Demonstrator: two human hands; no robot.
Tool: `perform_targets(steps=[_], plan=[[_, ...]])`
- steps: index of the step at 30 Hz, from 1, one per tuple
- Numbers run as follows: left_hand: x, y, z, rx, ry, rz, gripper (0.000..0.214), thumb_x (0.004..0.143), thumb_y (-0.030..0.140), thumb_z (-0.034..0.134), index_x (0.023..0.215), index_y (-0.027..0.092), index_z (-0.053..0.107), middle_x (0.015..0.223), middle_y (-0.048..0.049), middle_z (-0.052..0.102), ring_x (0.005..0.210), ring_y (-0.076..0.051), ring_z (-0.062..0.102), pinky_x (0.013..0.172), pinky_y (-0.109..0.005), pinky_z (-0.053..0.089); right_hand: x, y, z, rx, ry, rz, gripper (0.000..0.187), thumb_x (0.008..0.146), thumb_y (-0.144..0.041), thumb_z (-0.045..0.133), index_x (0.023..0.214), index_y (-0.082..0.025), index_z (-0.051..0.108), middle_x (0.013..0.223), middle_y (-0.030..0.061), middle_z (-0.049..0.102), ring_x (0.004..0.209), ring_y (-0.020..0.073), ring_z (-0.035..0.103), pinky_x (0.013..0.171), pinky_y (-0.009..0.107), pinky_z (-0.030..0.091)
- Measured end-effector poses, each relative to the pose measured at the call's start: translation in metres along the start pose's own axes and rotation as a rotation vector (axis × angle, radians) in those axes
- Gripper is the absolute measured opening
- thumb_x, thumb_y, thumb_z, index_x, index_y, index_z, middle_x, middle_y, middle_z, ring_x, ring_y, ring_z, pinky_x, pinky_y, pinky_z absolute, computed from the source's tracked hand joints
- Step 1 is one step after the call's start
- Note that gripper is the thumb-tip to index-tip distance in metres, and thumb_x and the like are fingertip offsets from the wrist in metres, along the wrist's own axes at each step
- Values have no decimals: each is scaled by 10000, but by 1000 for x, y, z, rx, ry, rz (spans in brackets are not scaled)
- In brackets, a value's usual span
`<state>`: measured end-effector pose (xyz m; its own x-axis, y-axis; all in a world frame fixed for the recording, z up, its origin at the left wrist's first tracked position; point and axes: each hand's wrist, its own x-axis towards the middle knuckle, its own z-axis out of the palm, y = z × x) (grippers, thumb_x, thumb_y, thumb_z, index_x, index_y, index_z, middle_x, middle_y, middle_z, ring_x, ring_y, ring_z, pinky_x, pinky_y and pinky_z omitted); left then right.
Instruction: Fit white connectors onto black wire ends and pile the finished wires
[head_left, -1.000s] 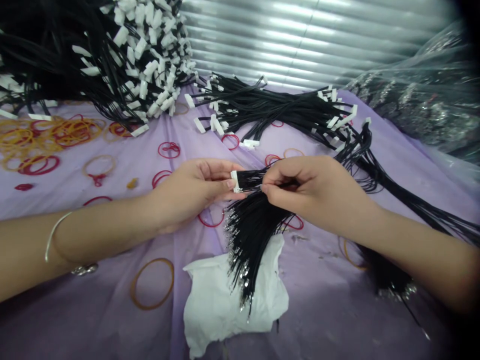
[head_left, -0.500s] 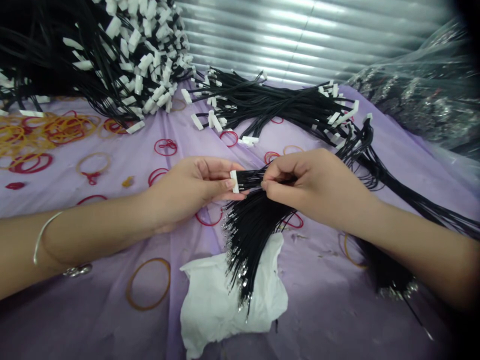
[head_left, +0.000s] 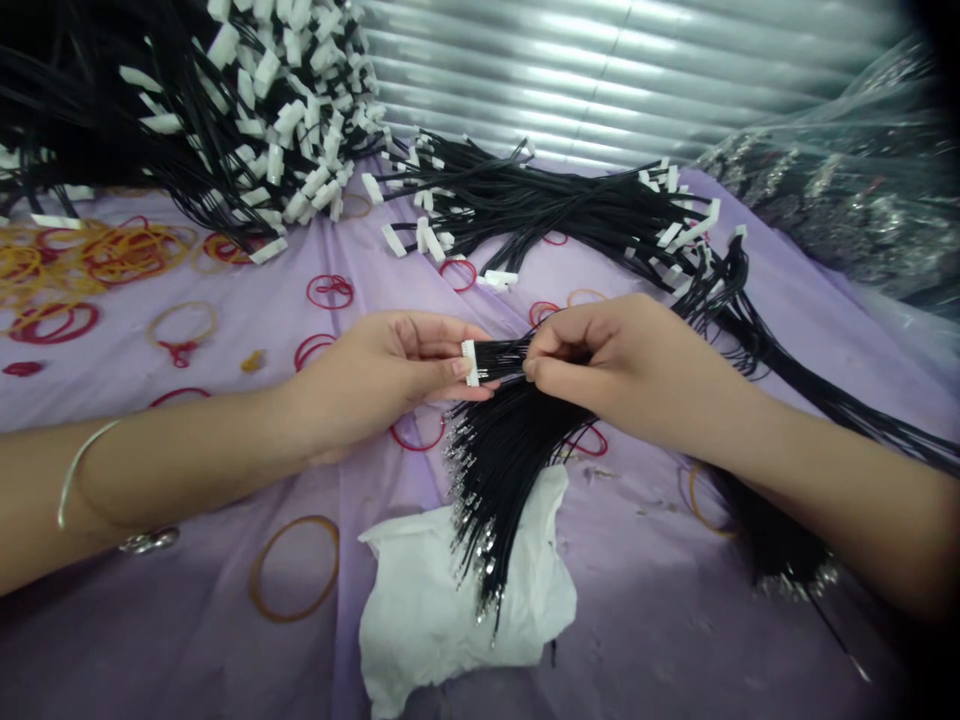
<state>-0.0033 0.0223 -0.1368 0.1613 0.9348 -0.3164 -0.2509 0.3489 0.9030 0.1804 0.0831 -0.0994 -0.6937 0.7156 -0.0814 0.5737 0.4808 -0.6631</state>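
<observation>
My left hand (head_left: 382, 380) pinches a small white connector (head_left: 469, 362) between thumb and fingers. Short black wires run from the connector to my right hand (head_left: 622, 365), whose fingers are closed on a black wire right at the connector. Under my right hand a thick bundle of black wires with metal tips (head_left: 491, 480) fans down onto a crumpled white paper (head_left: 442, 610). Both hands hover just above the purple cloth (head_left: 187, 640).
A big heap of finished black wires with white connectors (head_left: 247, 110) lies at the back left, a smaller pile (head_left: 570, 215) at the back middle. Red and yellow rubber bands (head_left: 90, 260) are scattered on the cloth. Clear plastic bags (head_left: 847, 190) sit at the right, a ribbed metal wall behind.
The hands have hardly moved. My right hand shifted slightly up and closer to the connector; the view drifted a little.
</observation>
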Motion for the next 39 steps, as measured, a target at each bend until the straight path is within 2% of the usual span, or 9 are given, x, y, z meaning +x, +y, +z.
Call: perform_targets(steps=[5,20,39], plan=[[0,1,1,1,10,1,190,777,40,625,933,109,709,877,-55,722,787,-118,680,781,-194,536,0,1,0,-9,22,-11,145,723,-162,552,582,-162,587,479,-51,463,426,45,350,386,207,255],[0,2,2,-23,0,4,182,774,9,610,887,108,712,831,-44,720,758,-111,683,740,-169,542,2,3,0,-7,24,-13,150,727,-165,560,582,-169,594,491,-39,487,441,58,383,395,220,270],[0,1,1,-6,-24,0,187,804,14,593,950,79,691,895,-66,722,790,-111,687,760,-168,540,3,5,0,20,-53,-7,153,718,-179,542,569,-159,570,470,-50,450,433,43,346,366,187,253]])
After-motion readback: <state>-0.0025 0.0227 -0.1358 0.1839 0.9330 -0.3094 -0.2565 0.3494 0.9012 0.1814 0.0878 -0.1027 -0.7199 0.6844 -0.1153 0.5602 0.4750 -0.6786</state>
